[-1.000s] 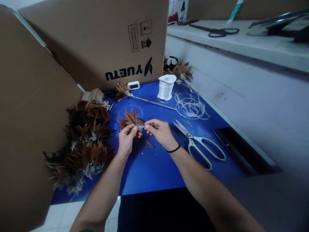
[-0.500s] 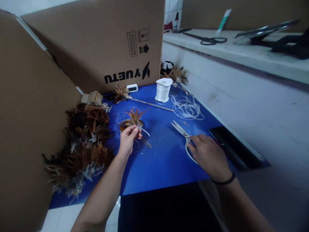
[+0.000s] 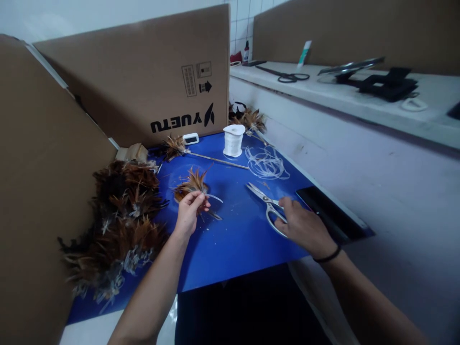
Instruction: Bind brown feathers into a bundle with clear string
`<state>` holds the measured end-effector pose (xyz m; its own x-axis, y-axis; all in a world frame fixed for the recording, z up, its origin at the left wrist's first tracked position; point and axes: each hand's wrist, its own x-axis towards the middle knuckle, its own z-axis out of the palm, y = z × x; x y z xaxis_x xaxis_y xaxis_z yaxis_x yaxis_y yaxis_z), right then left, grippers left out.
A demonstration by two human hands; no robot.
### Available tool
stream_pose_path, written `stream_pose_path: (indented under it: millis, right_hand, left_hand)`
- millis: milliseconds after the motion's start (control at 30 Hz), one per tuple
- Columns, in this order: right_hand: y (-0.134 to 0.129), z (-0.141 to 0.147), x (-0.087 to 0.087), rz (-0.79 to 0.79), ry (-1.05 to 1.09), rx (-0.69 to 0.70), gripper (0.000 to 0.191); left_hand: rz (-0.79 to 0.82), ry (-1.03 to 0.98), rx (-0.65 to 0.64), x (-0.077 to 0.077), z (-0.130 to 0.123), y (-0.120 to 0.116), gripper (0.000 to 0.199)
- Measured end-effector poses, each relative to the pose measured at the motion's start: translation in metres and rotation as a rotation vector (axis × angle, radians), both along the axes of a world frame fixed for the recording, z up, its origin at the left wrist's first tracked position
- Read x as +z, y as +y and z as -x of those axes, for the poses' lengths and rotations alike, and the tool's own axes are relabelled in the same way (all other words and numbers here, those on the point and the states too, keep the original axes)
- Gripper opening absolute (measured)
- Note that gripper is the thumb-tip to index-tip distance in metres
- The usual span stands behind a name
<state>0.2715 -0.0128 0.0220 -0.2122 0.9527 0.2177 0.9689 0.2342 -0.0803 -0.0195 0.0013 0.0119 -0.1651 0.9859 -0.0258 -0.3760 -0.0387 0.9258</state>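
Note:
Between the thumb and fingers of my left hand (image 3: 190,208) is a small bundle of brown feathers (image 3: 196,181). A thin white ribbon (image 3: 214,197) sticks out to the right from its bound base. My right hand (image 3: 305,223) is closed around the handles of silver scissors (image 3: 266,201), which lie at the table surface with blades pointing away to the left and slightly parted. Its fingers cover part of the upper handle. A feather-topped stick (image 3: 219,160) lies beyond the bundle, near a white ribbon spool (image 3: 233,141) and a loose tangle of white ribbon (image 3: 268,164).
Tied feather bundles (image 3: 125,230) are heaped along the left of the blue table (image 3: 230,258). Cardboard (image 3: 136,81) walls off the back and left. A dark phone (image 3: 330,213) lies at the right edge. Black scissors (image 3: 291,77) and a black bracket (image 3: 388,86) sit on the ledge.
The view has shifted, so more of the ledge shows. The scissors' handles now look wider apart and less covered by my right hand. My left hand keeps the feather bundle in place.

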Motion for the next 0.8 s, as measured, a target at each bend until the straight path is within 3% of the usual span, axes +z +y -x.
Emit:
stream_pose_path:
  millis: [133, 233, 300, 467, 600, 800]
  right_hand:
    - [-0.016, -0.003, -0.001, 0.106, 0.549, -0.051, 0.033]
    - [-0.037, 0.003, 0.004, 0.268, 1.056, -0.054, 0.053]
    - [-0.054, 0.012, 0.011, 0.453, 1.207, 0.002, 0.062]
    - [-0.087, 0.039, 0.025, 0.76, 1.157, 0.048, 0.05]
    - [-0.095, 0.052, 0.031, 0.905, 1.109, 0.086, 0.049]
    - [-0.093, 0.056, 0.037, 0.919, 1.085, 0.165, 0.031]
  left_hand:
    - [0.038, -0.045, -0.004, 0.002, -0.003, -0.002, 0.027]
    - [0.061, -0.093, -0.039, 0.003, -0.005, -0.004, 0.026]
    - [0.075, -0.116, -0.074, 0.005, -0.007, -0.006, 0.024]
    - [0.084, -0.154, -0.119, 0.01, -0.01, -0.012, 0.021]
    - [0.07, -0.165, -0.143, 0.014, -0.013, -0.015, 0.02]
    - [0.022, -0.227, -0.171, 0.015, -0.016, -0.018, 0.016]
